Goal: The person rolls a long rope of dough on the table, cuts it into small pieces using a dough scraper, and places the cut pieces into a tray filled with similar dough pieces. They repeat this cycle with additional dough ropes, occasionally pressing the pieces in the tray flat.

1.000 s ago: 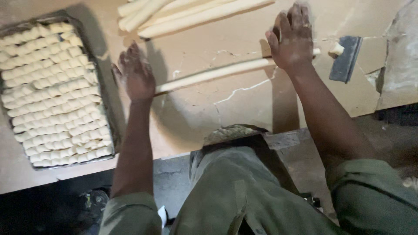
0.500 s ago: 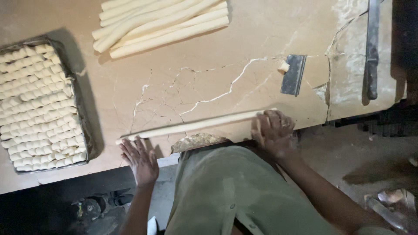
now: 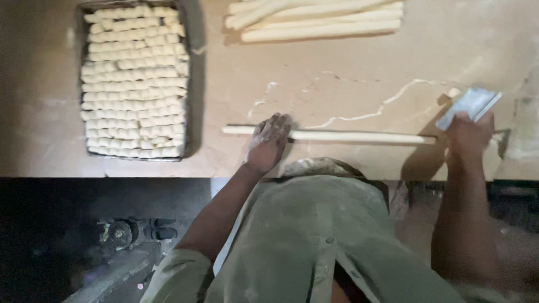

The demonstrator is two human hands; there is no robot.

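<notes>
A: Head view showed the tabletop (image 3: pixel 348 73) with the tray (image 3: pixel 188 84) of small dough pieces at left, now nearer the middle than half a second before; the camera had shifted.

B: Dough rope?

A: Long rope (image 3: pixel 359 136) lay flat along the near edge, same as before, but both hands had changed. Left hand (image 3: pixel 268 143) rested on it near its left end, fingers spread flat, pressing, not gripping.

B: Right hand?

A: Right hand (image 3: pixel 467 137) had left the rope and clenched around the metal scraper (image 3: pixel 471 104) at the rope's right end. Rolling looked finished, cutting likely.

B: Anything else?

A: Stack of finished ropes (image 3: pixel 320 19) far side, untouched.
</notes>
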